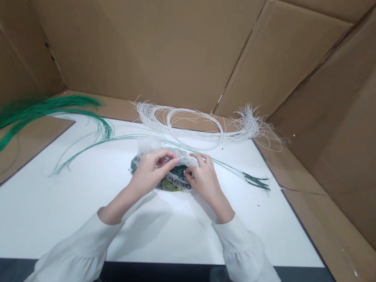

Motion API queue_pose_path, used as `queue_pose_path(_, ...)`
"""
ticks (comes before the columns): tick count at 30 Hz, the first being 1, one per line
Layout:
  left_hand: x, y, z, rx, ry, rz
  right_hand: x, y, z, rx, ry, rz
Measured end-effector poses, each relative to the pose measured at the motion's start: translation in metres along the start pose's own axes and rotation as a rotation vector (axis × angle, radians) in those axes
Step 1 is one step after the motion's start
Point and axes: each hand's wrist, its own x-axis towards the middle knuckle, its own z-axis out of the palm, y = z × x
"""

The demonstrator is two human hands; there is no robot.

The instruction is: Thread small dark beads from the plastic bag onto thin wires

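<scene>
- In the head view, the see-through plastic bag [188, 160] sits on the white tabletop [58, 216], near the middle, right at the person's two hands.
- Lots of tiny dark bits [179, 171] show in the bag. There are black letters on the front and a yellow-green patch [169, 185] low down.
- The left hand [154, 166] is over the left part of the bag. Its thumb and pointing finger come close together at the tips. A thin pale line shows by them, but I cannot tell if they pinch it.
- The right hand [205, 178] is over the right part of the bag. Its fingers are bent, and the pointing finger reaches toward the left hand. I cannot tell if it grips anything.
- Just behind the bag lie a few long, thin green strands [229, 166]. They bend down at the left, and their right ends are thick and dark [257, 183].
- Farther back is a big bunch of white strands [245, 128], with a round loop in the middle.
- Over on the left is a fat bunch of bright green strands [38, 108].
- Brown cardboard walls [137, 26] stand around the tabletop.
</scene>
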Motion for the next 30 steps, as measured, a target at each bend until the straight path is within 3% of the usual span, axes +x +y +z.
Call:
queue_pose_path(5,-0.001,0.001,0.001,0.131,0.009,0.071,0.004,-0.003,-0.011,0.304,0.158,0.065)
queue_pose_path(9,-0.001,0.002,0.0,0.157,0.003,0.09,0.006,-0.004,-0.016,0.52,0.127,0.125)
queue_pose_path(16,-0.003,0.004,0.001,0.103,0.007,0.089,0.006,-0.009,-0.023,1.218,0.143,0.3)
queue_pose_path(25,-0.006,0.009,0.002,0.047,0.025,0.14,0.004,-0.008,-0.018,1.445,0.117,0.332)
queue_pose_path(30,-0.006,0.008,0.003,0.035,0.048,0.168,0.004,-0.016,-0.019,1.617,0.092,0.425)
